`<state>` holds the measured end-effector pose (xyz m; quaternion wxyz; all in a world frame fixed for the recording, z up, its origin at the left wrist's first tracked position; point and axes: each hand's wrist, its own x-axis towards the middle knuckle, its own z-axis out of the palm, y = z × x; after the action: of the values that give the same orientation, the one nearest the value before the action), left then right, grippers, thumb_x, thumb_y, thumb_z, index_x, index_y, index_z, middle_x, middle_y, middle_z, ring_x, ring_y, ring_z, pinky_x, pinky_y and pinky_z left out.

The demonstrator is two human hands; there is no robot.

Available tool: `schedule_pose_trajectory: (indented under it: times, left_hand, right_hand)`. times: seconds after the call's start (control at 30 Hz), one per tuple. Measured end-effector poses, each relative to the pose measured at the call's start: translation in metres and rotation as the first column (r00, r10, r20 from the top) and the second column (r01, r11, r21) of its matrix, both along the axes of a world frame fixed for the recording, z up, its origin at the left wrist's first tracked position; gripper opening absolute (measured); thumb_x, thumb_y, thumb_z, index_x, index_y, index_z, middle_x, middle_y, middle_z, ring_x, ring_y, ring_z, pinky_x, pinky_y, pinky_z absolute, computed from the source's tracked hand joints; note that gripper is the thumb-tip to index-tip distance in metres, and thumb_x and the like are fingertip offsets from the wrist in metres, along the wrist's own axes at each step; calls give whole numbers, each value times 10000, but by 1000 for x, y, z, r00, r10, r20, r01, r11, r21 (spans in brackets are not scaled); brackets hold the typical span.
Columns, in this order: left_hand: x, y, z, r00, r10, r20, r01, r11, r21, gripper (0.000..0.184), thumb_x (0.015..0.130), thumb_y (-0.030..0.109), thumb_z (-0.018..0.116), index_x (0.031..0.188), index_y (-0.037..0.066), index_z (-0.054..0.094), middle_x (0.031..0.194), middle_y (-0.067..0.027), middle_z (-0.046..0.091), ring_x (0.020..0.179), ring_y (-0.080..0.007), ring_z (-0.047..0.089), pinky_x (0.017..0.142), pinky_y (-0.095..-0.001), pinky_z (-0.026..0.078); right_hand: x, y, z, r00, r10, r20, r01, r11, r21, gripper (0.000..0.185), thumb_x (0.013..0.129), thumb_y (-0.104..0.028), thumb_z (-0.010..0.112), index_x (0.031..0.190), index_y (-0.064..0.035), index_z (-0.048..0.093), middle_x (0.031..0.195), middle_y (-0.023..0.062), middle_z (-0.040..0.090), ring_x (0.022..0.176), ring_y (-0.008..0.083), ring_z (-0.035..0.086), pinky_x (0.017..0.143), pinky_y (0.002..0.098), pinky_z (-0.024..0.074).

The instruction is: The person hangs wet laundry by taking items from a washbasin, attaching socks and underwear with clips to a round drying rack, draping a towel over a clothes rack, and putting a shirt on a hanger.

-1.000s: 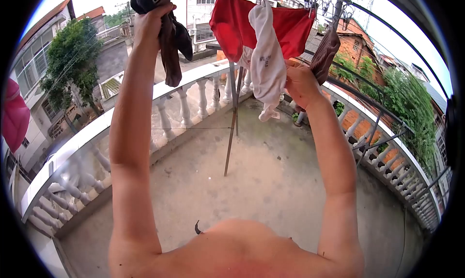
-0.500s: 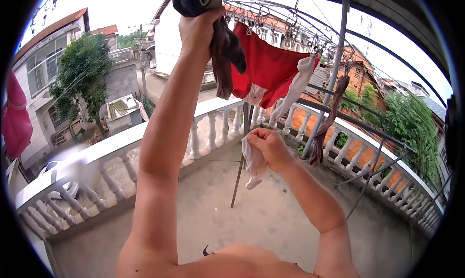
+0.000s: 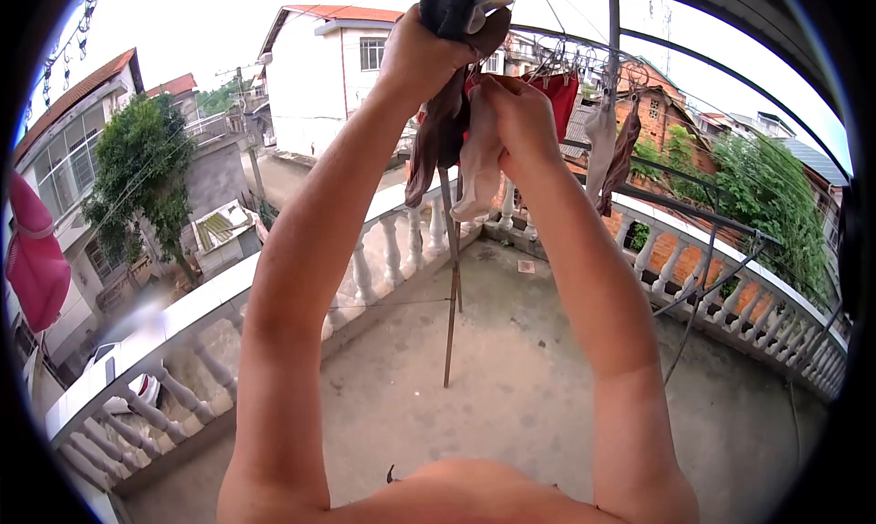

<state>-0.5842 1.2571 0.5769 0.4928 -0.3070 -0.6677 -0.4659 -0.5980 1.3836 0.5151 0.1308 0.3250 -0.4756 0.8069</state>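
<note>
1. White sock [image 3: 479, 159] first: it dangles toe-down from the right hand [image 3: 525, 122], right up beside the dark cloth hanging under the other hand.
2. Right arm's up and reaching forward, leaning inward toward the middle, forearm rising to a bent wrist. Thumb and fingers are pinched closed on the sock's top edge; can't really tell what each fingertip is doing.
3. Left arm's stretched higher, slanting up and inward, back of the left hand [image 3: 420, 60] showing. Fingers are curled around a dark sock bundle [image 3: 449, 9] with a pale bit poking out.
4. Both hands are close together, left one higher.
5. Red garment [image 3: 561, 109] hangs behind the right hand, partly hidden. Off to its right hang a pale sock [image 3: 599, 145] and a brown sock [image 3: 623, 154], side by side.
</note>
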Motion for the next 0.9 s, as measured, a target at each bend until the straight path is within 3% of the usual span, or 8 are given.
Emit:
schedule_pose_trajectory:
  times: [0.13,0.27,0.33,0.47,0.7,0.8,0.87,0.9]
  left_hand:
    - [-5,14,-2,997,67,23,-65,995,-75,478,546,131,743,991,27,603,840,-103,647,778,-200,631,718,-317,488]
    - [-12,25,-3,992,119,50,-112,985,-131,503,522,168,757,981,30,604,847,-105,650,786,-214,634,712,-318,488]
    - [-12,33,-7,988,148,40,-140,979,-147,518,506,175,760,979,30,607,846,-109,650,786,-219,635,709,-316,489]
    - [-13,47,-11,974,221,51,-209,962,-175,522,477,211,769,944,28,621,819,-123,650,765,-232,637,694,-316,492]
    - [-26,56,-17,984,60,167,-29,984,-178,478,491,187,761,921,25,629,790,-120,651,724,-225,641,674,-319,494]
    - [-34,57,-25,974,82,211,-68,995,-72,487,503,140,762,953,25,617,811,-114,649,720,-209,639,668,-313,494]
    - [-38,56,-31,965,76,252,-72,997,-25,488,507,105,760,964,26,611,822,-109,649,719,-206,638,660,-313,496]
    - [-35,57,-32,956,66,287,-76,997,24,491,510,69,757,976,26,605,833,-104,648,719,-202,636,652,-312,499]
  right_hand:
    - [1,8,1,995,102,-14,-101,994,49,210,809,-100,574,959,46,594,829,82,624,675,140,593,606,259,477]
    - [-5,22,-2,1000,-12,-28,14,999,50,200,805,-110,580,935,39,613,825,84,633,687,152,601,626,269,465]
    - [-12,36,-1,871,-428,-240,491,776,396,186,796,-131,587,870,34,633,767,93,638,703,162,609,634,297,458]
    - [-13,57,-6,607,-515,-606,785,508,354,220,790,-196,591,832,16,631,708,152,619,641,216,602,638,326,454]
    - [-21,76,-18,658,-428,-619,732,556,394,199,806,-184,580,830,7,631,711,144,624,636,209,599,629,323,458]
    - [-32,78,-30,752,-362,-551,609,702,369,180,821,-155,568,813,16,620,694,95,623,615,153,579,593,296,449]
    - [-41,82,-37,960,-253,-119,277,915,293,200,816,-176,576,797,16,629,663,64,614,589,117,556,558,271,434]
    - [-41,84,-40,961,-252,-116,275,915,294,200,816,-176,576,797,16,629,663,64,614,589,117,556,558,271,434]
